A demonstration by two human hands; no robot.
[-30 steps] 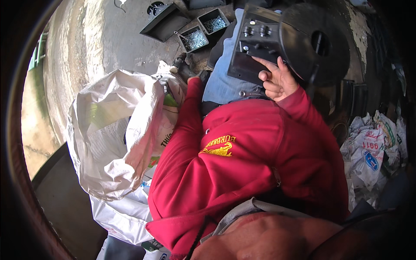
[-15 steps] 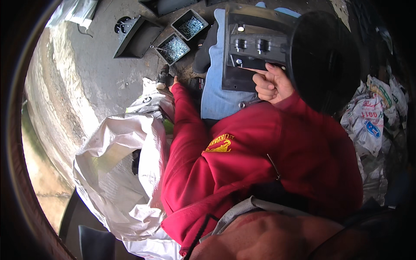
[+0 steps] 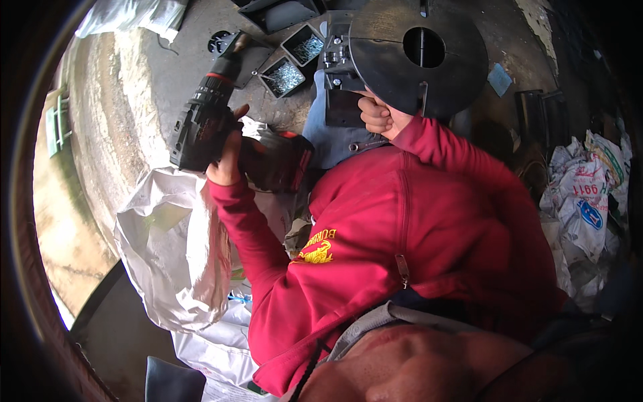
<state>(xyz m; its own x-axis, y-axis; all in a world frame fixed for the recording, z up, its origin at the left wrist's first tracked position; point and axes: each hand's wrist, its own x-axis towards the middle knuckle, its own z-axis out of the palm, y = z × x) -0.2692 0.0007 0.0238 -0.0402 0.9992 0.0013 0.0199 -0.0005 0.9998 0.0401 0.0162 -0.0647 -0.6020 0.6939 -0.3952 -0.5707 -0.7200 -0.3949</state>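
Note:
My left hand [image 3: 228, 159] is wrapped round the grip of a black cordless drill [image 3: 199, 124], raised over the left side with its nose pointing up and away. My right hand [image 3: 379, 115] has its fingers curled at the near edge of a black bracket [image 3: 343, 106] with bolts in it. A large black disc [image 3: 459, 77] with a round centre hole and slots stands over the bracket, hiding much of it and part of my right index finger. The bracket lies over my lap. A metal spanner [image 3: 362, 145] rests on my thigh near my right wrist.
Two black bins of screws, one nearer [image 3: 292, 91] and one farther [image 3: 315, 57], stand on the floor beyond the drill. Black angular parts [image 3: 278, 15] lie at the far side. A white sack [image 3: 174, 261] is at left, printed bags [image 3: 583, 194] at right.
My left hand has lifted the drill from the floor, up and toward me. The disc has turned its face to view and moved left with the bracket; my right index finger is no longer stretched along the bolts.

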